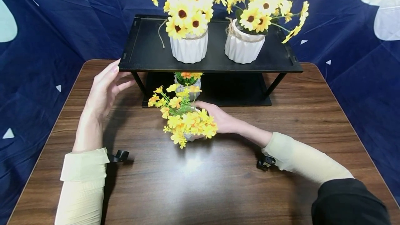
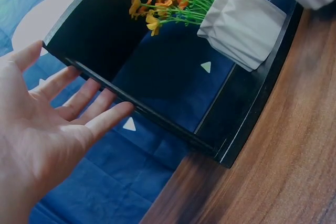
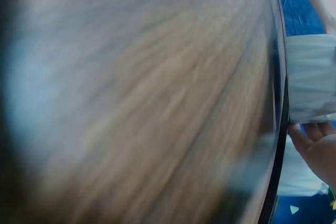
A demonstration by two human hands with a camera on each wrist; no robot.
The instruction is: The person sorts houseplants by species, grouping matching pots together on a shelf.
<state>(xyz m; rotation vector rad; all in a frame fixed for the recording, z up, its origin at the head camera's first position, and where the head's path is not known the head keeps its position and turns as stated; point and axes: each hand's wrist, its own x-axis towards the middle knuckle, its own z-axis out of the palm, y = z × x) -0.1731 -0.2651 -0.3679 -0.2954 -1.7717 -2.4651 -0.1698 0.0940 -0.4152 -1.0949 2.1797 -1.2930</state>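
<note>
My right hand [image 1: 220, 117] holds a white pot of yellow artificial flowers [image 1: 190, 124] in front of the two-tier black shelf [image 1: 215, 63]; the blossoms hide most of the pot. In the right wrist view, fingers of the right hand [image 3: 321, 153] lie against that white pot [image 3: 313, 77]. At the shelf's left front corner is my left hand [image 1: 104, 86], its thumb at the upper board's edge. The left wrist view shows the left hand's fingers [image 2: 86, 95] extended along the side post. Behind the held pot, another white pot with orange and yellow flowers [image 1: 187, 89] stands on the lower tier.
Two white ribbed pots with yellow daisies, one left [image 1: 189, 48] and one right [image 1: 243, 46], stand on the upper tier. The shelf sits at the back of a brown wooden table [image 1: 193, 186]. A blue patterned cloth [image 1: 40, 37] hangs behind.
</note>
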